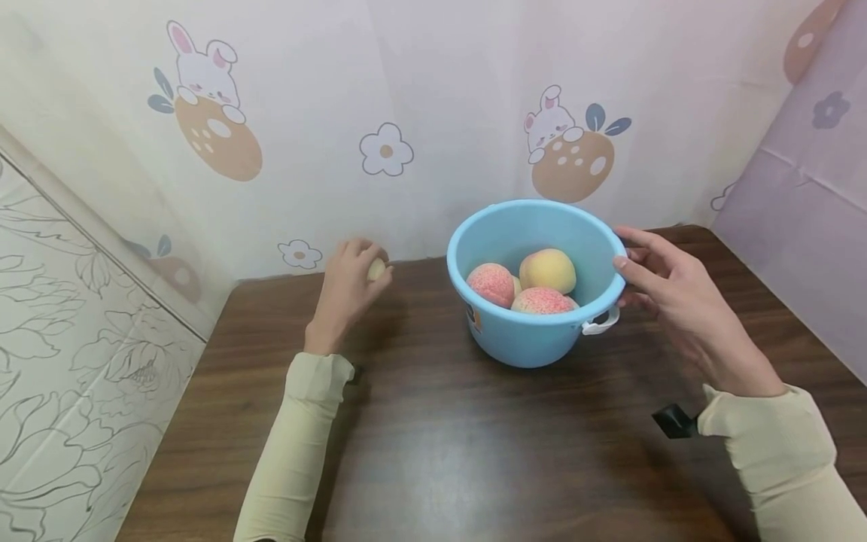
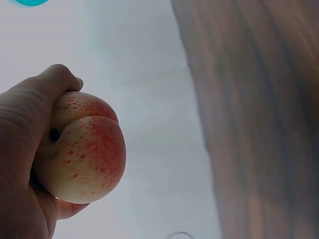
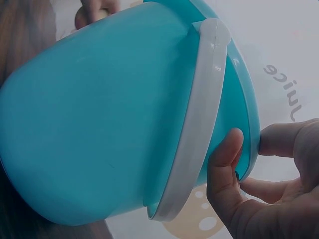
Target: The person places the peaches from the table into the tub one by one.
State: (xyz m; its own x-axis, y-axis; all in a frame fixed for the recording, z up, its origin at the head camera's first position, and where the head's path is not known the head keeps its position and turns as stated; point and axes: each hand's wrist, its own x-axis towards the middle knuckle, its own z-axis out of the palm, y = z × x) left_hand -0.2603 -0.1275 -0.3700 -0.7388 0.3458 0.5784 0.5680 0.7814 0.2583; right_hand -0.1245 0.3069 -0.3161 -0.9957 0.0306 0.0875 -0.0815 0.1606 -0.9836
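Note:
A peach (image 2: 92, 154), cream with red speckles and a dark hole at one end, is gripped by my left hand (image 1: 352, 286). In the head view that hand is above the back left of the table, and its fingers cover most of the peach (image 1: 376, 269). My right hand (image 1: 684, 293) pinches the rim of a light blue bucket (image 1: 524, 339) on its right side; the right wrist view shows the thumb and fingers on both sides of the rim. Inside the bucket lie several peaches, among them a yellow one (image 1: 550, 271) and a pink-speckled one (image 1: 491, 284).
The bucket stands on a dark wooden table (image 1: 433, 452) and has a white handle (image 3: 192, 124) hanging down its side. Behind the table hangs a pale curtain (image 1: 447, 98) printed with rabbits and flowers. A white flower-patterned panel (image 1: 74, 361) borders the left.

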